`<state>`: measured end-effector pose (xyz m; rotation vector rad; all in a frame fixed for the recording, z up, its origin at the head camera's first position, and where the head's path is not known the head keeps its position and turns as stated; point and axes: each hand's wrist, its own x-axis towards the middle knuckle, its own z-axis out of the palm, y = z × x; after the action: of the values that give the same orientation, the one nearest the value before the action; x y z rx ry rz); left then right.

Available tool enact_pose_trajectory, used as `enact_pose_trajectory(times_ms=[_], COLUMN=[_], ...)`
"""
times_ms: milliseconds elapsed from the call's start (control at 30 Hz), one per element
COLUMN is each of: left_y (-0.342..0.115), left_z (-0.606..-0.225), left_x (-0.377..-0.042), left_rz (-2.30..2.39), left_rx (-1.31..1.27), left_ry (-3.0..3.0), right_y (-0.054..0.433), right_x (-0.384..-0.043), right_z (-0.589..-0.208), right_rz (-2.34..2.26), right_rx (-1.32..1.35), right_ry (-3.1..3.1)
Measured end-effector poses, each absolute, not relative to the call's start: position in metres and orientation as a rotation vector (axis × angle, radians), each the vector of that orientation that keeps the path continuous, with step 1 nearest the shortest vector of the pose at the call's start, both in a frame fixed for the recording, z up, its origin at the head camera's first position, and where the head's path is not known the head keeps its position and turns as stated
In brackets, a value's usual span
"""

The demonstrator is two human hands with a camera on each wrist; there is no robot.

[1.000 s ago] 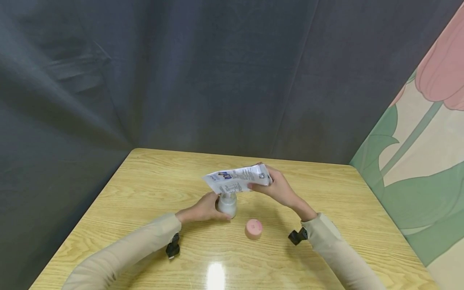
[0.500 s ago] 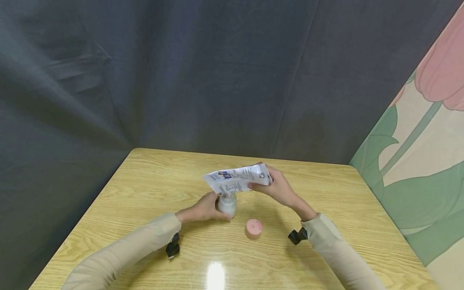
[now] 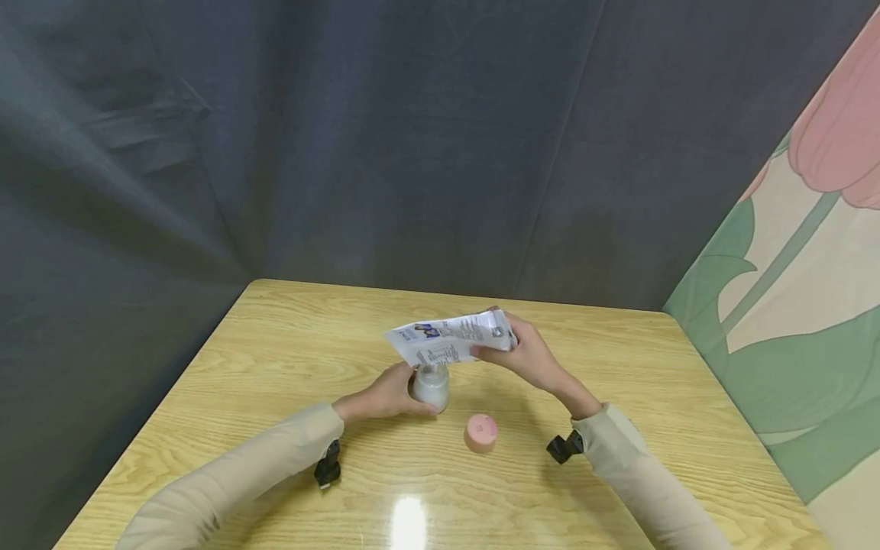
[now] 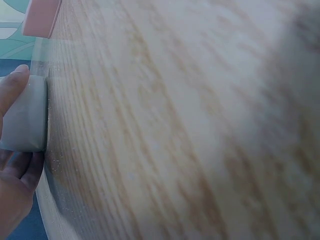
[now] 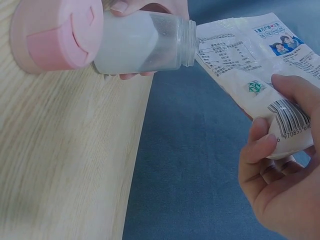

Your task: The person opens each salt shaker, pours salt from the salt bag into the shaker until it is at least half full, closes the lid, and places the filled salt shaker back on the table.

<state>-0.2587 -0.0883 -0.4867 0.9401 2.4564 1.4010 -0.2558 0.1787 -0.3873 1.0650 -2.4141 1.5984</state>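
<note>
From the head, the bag (image 3: 454,340) hides most of the mouth of the jar (image 3: 431,389), and the jar hides some fingers of the left hand (image 3: 386,393). The left wrist view cuts off the jar at its left side and the pink lid (image 3: 480,434) at the top; the right wrist view cuts off part of the bag. Whether bag and jar rim touch is hard to tell.

The jar stands upright on the table (image 3: 309,328), clear, with a threaded neck and white contents whose top slopes. The bag is white, tilted above it, with print, a barcode and a small blue picture; its lower corner is at the jar's mouth. The left hand's fingers curve round the jar; the right hand (image 3: 525,353) grips the bag's other end between thumb and fingers. The lid rests near the jar, apart from it, on the right hand's side.

Wood stretches from jar to both side edges, well apart; a narrower strip lies between the bag and the far edge, where a dark curtain (image 3: 412,153) hangs.
</note>
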Motion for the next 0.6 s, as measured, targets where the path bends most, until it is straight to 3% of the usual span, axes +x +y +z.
enact_pose_trajectory(times_ms=[600], left_y=[-0.0873], left_z=[-0.4877], left_x=[-0.2586], left_rz=[1.395], left_rx=[0.959], left_ry=[2.467], right_y=[0.18], right_x=[-0.255], right_z=[-0.3846], right_rz=[1.609], right_rx=[1.081], right_ry=[-2.406])
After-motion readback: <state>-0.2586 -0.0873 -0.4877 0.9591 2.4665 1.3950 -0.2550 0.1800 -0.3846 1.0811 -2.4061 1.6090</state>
